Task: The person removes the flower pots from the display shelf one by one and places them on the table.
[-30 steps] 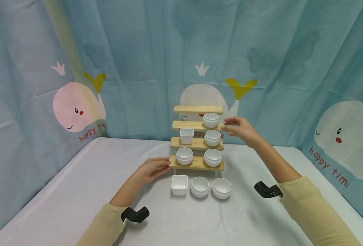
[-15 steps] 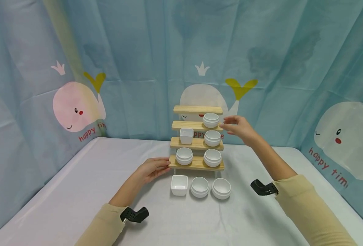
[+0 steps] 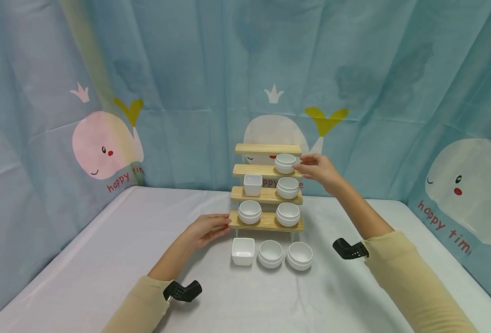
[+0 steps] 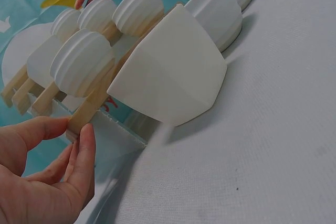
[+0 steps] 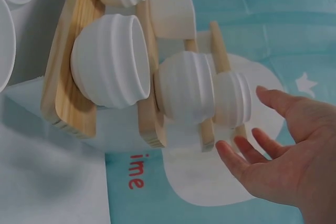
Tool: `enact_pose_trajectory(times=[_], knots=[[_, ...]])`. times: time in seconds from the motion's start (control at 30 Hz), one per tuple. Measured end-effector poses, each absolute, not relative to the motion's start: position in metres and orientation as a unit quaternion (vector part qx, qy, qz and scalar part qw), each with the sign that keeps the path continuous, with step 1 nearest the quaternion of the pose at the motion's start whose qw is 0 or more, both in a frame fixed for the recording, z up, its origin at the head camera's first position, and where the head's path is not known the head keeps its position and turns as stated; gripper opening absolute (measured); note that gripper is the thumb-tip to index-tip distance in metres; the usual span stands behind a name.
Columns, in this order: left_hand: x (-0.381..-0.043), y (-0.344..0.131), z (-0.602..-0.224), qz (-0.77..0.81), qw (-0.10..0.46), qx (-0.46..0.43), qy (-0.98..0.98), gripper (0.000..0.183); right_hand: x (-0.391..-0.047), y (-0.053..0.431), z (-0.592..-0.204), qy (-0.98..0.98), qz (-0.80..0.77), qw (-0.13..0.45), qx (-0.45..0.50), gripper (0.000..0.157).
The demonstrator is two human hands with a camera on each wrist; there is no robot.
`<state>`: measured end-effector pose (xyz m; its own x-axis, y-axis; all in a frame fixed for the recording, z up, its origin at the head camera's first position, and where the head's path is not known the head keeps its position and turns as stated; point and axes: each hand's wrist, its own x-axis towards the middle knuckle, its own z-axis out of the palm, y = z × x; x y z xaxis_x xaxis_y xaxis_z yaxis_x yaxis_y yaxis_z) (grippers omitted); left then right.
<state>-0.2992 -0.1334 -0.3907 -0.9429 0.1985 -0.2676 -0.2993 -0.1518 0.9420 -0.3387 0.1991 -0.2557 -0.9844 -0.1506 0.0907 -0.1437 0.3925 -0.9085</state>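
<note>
A wooden tiered stand (image 3: 268, 149) rises at the back of the table, with white bowls on its lower three steps. My left hand (image 3: 205, 230) pinches the left end of the lowest board (image 4: 86, 109) between thumb and fingers. Beside the right end of the second board from the top is my right hand (image 3: 322, 173), fingers parted and loosely bent. Its fingertips come right up to a round white bowl (image 3: 285, 163), and the right wrist view shows thumb and fingers spread near that bowl (image 5: 232, 99). Below it sit another round bowl (image 3: 288, 188) and a square one (image 3: 252, 185).
Two round bowls stand on the lowest board, the left one (image 3: 249, 212) near my left hand. In front of the stand, a square bowl (image 3: 243, 252) and two round bowls (image 3: 270, 254) line up on the white tablecloth (image 3: 245, 305). A blue curtain (image 3: 178, 138) hangs behind.
My right hand has moved left, closer to the round bowl on the second board from the top. The left hand keeps its grip, and the bowls have stayed put.
</note>
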Motion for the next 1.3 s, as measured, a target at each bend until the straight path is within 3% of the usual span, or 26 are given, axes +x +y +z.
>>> enact_pose_trajectory(times=[1.3], knots=[[-0.3,-0.134,-0.392,0.766,0.162,-0.038,0.621,0.05,-0.361,0.173,-0.251,0.859,-0.51,0.005,-0.046,0.072]])
